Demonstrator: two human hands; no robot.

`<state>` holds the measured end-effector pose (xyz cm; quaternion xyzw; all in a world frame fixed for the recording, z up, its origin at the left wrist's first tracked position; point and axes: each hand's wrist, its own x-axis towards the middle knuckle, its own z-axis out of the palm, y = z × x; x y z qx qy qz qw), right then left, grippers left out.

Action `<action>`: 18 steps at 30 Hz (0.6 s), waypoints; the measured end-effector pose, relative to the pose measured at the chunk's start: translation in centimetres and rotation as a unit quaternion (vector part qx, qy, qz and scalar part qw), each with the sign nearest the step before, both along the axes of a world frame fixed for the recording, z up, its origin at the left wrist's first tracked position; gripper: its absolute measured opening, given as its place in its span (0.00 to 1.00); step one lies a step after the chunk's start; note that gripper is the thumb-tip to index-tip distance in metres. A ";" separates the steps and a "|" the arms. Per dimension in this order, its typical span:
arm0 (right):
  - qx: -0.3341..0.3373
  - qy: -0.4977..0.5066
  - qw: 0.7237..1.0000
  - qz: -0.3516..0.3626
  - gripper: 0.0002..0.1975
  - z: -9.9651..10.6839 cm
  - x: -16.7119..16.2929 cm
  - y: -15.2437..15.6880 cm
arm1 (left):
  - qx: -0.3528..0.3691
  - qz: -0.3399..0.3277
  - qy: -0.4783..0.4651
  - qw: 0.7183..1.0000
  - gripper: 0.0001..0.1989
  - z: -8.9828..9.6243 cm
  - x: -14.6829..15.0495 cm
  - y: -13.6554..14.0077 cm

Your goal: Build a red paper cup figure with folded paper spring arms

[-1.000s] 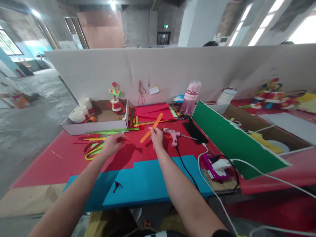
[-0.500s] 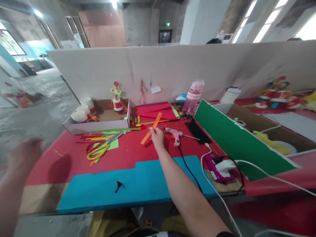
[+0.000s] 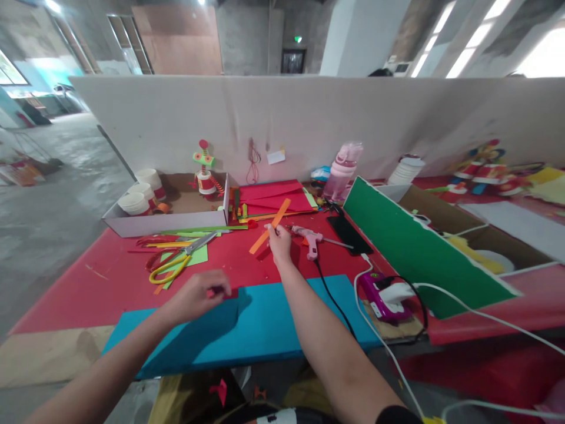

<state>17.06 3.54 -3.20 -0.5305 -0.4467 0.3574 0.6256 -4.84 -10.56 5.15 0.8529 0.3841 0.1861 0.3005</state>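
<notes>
Over the blue sheet point(image 3: 273, 318), the left hand point(image 3: 200, 294) curls its grip loosely; whether it holds anything, I cannot tell. Beyond, the right hand point(image 3: 279, 242) pinches an orange strip point(image 3: 278, 218), grip closed, left of the pink glue gun point(image 3: 312, 240) on the worktop point(image 3: 238, 256).

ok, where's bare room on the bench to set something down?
Red tabletop left of the yellow-handled scissors, between white box and brown front strip; blue sheet between left hand and right forearm. Crowded: right of the right hand, with glue gun, phone and purple power block.
</notes>
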 end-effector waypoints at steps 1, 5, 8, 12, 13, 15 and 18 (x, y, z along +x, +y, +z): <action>0.003 0.019 1.000 -0.007 0.19 0.1 0.0 0.0 | 0.036 0.021 -0.017 0.999 0.09 0.0 1.2 1.0; 0.005 0.093 0.996 -0.012 0.17 0.6 0.2 0.0 | 0.100 -0.025 0.023 0.994 0.13 -1.3 6.8 4.0; 0.012 0.099 0.995 -0.010 0.17 0.7 0.4 0.0 | 0.093 -0.048 0.166 0.981 0.13 -2.4 9.2 5.5; 0.011 0.088 0.996 -0.010 0.17 0.5 0.3 0.0 | 0.075 -0.046 0.135 0.987 0.10 -1.3 8.8 5.2; 0.010 0.089 0.996 -0.007 0.17 0.5 0.2 0.0 | 0.055 -0.050 0.087 0.993 0.09 -0.5 8.5 4.5; 0.010 0.094 0.995 0.003 0.17 0.5 0.1 0.0 | -0.056 -0.134 0.036 0.989 0.07 1.1 8.1 2.3; 0.014 0.101 0.995 0.016 0.16 0.4 -0.1 0.1 | -0.188 -0.250 0.045 0.949 0.15 3.0 7.8 -0.3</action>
